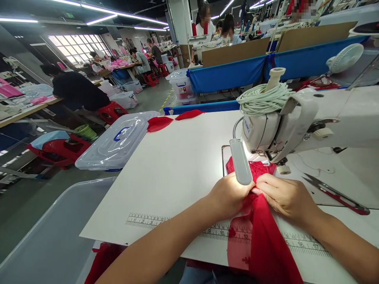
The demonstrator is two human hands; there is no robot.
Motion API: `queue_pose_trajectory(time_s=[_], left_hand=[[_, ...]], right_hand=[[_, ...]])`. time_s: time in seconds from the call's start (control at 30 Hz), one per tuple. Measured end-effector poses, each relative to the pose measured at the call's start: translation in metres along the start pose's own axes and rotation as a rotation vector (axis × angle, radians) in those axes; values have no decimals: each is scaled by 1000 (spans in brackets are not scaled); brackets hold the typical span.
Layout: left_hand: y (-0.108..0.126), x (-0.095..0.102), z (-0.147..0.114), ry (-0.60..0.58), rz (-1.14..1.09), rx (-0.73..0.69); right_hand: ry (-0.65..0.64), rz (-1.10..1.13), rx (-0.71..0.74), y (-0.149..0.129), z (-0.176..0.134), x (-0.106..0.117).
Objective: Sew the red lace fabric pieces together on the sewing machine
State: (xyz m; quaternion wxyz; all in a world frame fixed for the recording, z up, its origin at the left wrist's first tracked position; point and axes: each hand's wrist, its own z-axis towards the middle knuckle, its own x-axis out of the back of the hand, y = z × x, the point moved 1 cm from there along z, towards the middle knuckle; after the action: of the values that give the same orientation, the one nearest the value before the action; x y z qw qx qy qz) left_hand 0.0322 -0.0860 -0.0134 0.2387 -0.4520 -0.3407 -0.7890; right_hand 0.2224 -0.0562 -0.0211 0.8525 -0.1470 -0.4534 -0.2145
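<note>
Red fabric (268, 236), partly sheer with lace, runs from under the head of a white sewing machine (260, 130) down over the table's front edge. My left hand (232, 195) is closed on the fabric just in front of the needle area, its fingertips partly behind a grey lamp (240, 161). Close beside it, my right hand (286, 197) pinches the same fabric from the right. The two hands nearly touch. The needle and presser foot are mostly hidden by the lamp and machine head.
Thread snips (337, 193) lie right of my right hand. A printed ruler (148, 220) crosses the white table (177, 169). Red fabric pieces (174, 119) rest at its far edge. Plastic bins, one with a clear lid (118, 138), stand left. Several people sit at other tables.
</note>
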Motion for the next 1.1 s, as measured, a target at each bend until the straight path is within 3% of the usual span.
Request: queue_pose_trajectory(time_s=[0.1, 0.53, 0.9, 1.1], left_hand=[[1, -1, 1, 31, 41, -5], [2, -2, -14, -56, 214, -47], [27, 28, -9, -175, 127, 18], [26, 25, -16, -114, 248, -9]], right_hand=[[3, -9, -8, 0, -4, -3], [-4, -78, -32, 11, -14, -3], [-16, -46, 11, 12, -3, 11], [12, -55, -46, 10, -8, 2]])
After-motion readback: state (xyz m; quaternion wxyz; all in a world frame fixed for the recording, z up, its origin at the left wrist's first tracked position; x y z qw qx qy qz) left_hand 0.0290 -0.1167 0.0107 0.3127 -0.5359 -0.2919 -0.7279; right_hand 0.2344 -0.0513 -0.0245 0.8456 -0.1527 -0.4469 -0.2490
